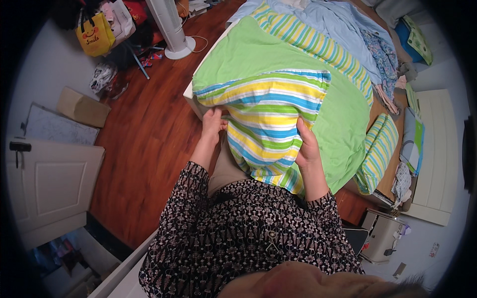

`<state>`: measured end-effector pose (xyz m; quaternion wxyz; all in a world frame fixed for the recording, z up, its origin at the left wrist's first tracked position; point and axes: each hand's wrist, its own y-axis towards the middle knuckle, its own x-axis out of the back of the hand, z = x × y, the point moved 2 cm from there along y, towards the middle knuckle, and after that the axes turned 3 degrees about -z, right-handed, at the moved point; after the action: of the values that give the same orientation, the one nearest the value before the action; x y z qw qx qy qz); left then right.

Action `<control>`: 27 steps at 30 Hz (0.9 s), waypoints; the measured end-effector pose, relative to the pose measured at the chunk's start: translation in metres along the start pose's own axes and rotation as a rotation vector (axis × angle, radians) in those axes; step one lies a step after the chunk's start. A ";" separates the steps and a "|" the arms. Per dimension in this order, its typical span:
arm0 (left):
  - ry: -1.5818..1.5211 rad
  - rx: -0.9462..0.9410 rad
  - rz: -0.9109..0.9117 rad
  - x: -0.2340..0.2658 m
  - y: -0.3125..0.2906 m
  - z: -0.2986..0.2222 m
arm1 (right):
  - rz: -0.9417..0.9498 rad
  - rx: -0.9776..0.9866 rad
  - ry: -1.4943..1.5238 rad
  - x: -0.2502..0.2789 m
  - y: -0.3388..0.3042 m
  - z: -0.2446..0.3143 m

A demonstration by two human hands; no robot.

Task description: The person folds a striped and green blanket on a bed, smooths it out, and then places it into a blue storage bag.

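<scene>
A striped cloth (271,115) in blue, yellow, green and white bunches up in front of me, over the near edge of a green bedspread (343,126). My left hand (213,122) pinches the cloth's left edge, its fingers curled in. On the opposite side my right hand (307,145) grips the cloth, thumb lying on top and the fingers hidden beneath. The cloth's lower end hangs toward my lap. Whether it is joined to the green bedspread, I cannot tell.
The bed carries a striped folded border (318,42), a light blue sheet (343,30) and a striped bundle (380,151) at right. A white tower fan (169,27), a yellow bag (95,35) and a cardboard box (83,107) stand left, beyond the wooden floor (131,149).
</scene>
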<state>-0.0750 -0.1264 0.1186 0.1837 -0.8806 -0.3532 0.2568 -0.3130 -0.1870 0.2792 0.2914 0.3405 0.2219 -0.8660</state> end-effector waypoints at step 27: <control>0.976 -1.015 -0.176 0.034 0.039 -0.087 | 0.035 -0.091 -0.161 -0.011 -0.022 -0.006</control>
<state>0.0171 -0.1412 0.1576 -0.0919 -0.8403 -0.3766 -0.3791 -0.3180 -0.1637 0.2877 0.3384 0.2600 0.2312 -0.8743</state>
